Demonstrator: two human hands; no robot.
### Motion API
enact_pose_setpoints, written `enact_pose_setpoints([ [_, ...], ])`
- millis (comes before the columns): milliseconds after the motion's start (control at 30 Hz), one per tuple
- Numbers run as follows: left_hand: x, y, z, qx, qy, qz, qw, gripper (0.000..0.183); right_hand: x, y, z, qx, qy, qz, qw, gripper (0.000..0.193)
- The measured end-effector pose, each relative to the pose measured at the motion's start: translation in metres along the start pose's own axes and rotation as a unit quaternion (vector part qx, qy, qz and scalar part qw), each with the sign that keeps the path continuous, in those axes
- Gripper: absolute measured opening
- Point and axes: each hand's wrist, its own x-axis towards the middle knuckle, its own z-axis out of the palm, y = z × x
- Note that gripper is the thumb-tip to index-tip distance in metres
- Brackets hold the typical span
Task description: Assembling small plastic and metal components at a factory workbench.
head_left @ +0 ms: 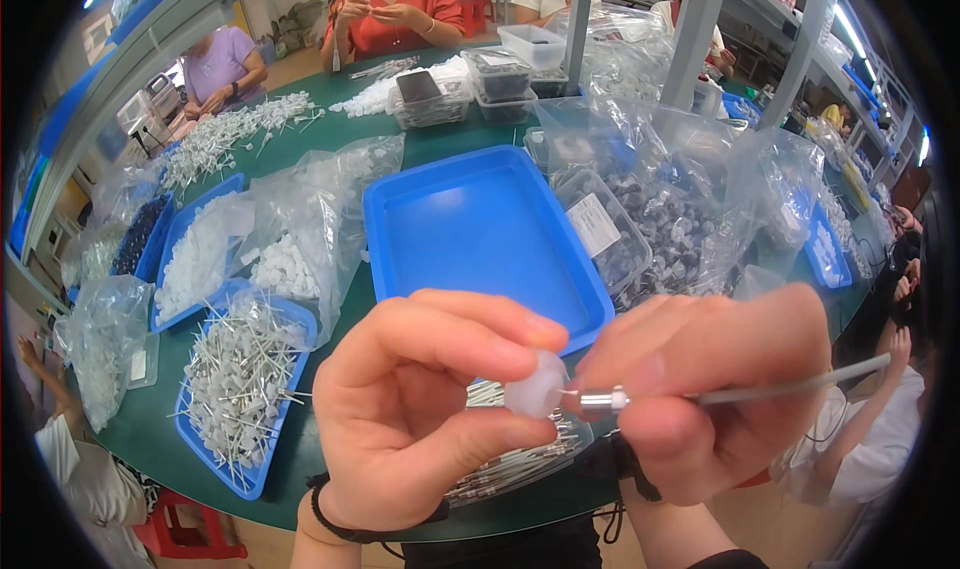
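The person wears a black left wristband (323, 522), a dark right wrist strap (637, 472) and black clothing (510, 552).

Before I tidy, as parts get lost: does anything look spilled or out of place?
Possibly: at the back left, white stemmed pieces lie scattered on the green table, while similar ones sit in the near-left blue tray.

Left hand (385, 409), at seven o'clock from centre, is bent into a C: thumb below, fingers above, tips held apart in a pinch directed toward three o'clock. Right hand (725, 354), at four o'clock, shows curled digits pinched toward nine. Left forearm (325, 554) enters from seven o'clock, right forearm (685, 534) from five.
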Motion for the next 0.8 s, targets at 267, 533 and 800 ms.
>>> enact_pose_setpoints([
  [267, -0.002, -0.001, -0.002, 0.032, 0.024, 0.028, 0.999, 0.034, -0.006, -0.003, 0.010, 0.009, 0.055, 0.009, 0.998, 0.025],
  [533, -0.001, -0.004, -0.001, 0.015, 0.021, 0.050, 0.998, 0.034, -0.002, -0.006, 0.007, 0.053, 0.019, -0.005, 0.998, 0.022],
  [800, 0.000, -0.002, -0.001, 0.045, 0.011, 0.059, 0.997, 0.032, -0.009, -0.008, 0.010, 0.005, 0.075, 0.012, 0.997, 0.029],
])
